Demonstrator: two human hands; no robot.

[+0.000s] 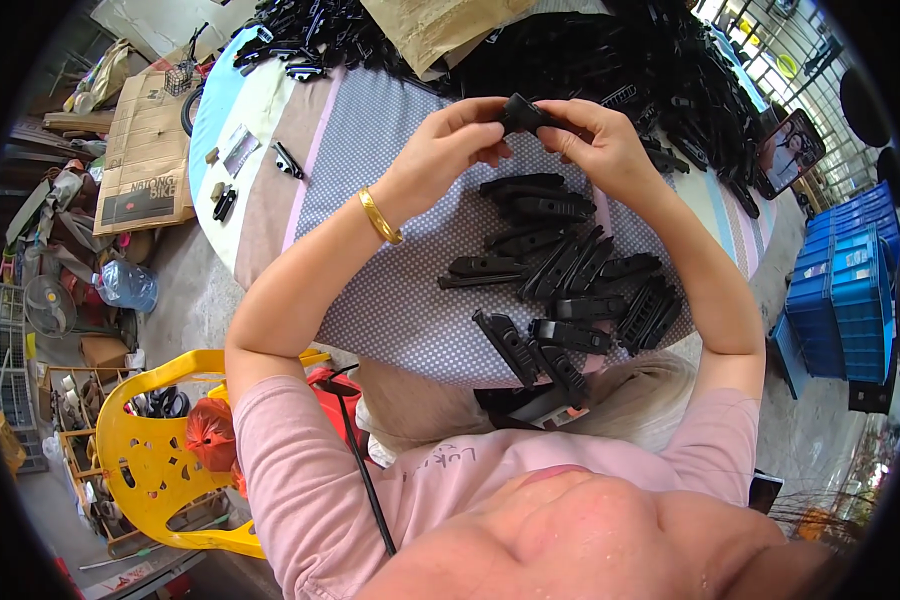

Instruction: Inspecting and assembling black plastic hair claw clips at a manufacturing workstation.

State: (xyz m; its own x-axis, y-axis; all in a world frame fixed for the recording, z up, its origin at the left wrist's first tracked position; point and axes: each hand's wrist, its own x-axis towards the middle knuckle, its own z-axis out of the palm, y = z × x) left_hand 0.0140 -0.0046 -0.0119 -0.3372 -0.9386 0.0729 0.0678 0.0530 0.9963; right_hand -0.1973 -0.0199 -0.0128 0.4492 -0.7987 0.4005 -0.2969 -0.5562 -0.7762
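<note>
Both my hands are raised over the table and pinch one small black plastic part (523, 112) between them. My left hand (448, 142), with a gold bangle on its wrist, grips the part's left end. My right hand (598, 140) holds its right end. Under my hands, several long black plastic clips (560, 272) lie in a loose group on the grey dotted tablecloth (380, 180). A big heap of similar black parts (620, 55) fills the far side of the table.
A phone (792, 150) leans at the table's right edge. Brown paper bag (440, 25) lies at the far edge. A yellow plastic chair (150, 455) stands lower left; blue crates (850, 280) are stacked on the right. Cardboard (145, 150) and clutter lie left.
</note>
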